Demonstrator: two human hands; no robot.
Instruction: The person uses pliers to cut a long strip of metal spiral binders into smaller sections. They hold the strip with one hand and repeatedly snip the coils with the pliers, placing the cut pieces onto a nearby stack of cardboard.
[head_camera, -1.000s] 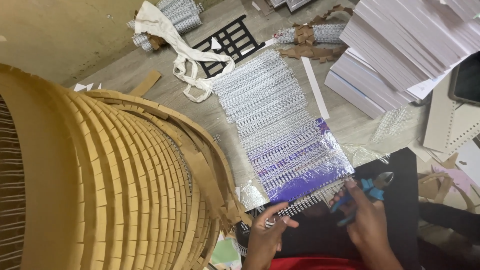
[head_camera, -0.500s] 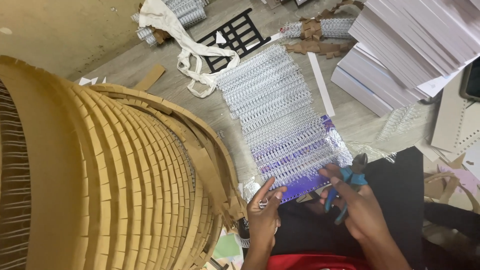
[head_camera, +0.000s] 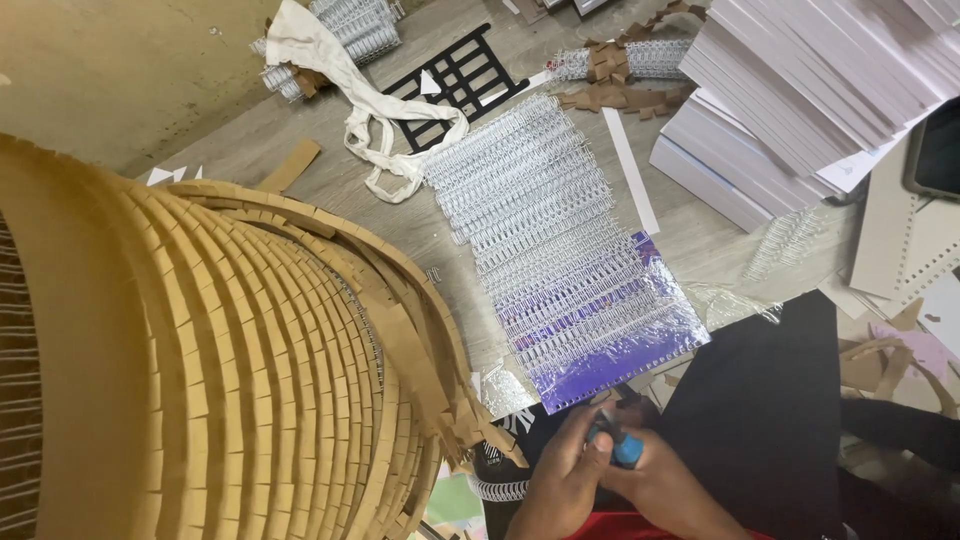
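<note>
Wooden floor (head_camera: 700, 240): wire coils (head_camera: 540, 210) far, paper stacks (head_camera: 800, 90) right; both hands (head_camera: 610, 475) clasp blue-handled pliers (head_camera: 625, 450).

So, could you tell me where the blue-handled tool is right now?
The blue-handled tool is low in the head view, right of centre, between both hands, just below the purple sheet.

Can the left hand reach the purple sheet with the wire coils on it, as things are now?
Probably yes. The left hand is beside the near edge of the purple sheet, and nothing lies between them. But both hands are closed together on a blue-handled tool, so the left hand would first have to let go.
</note>
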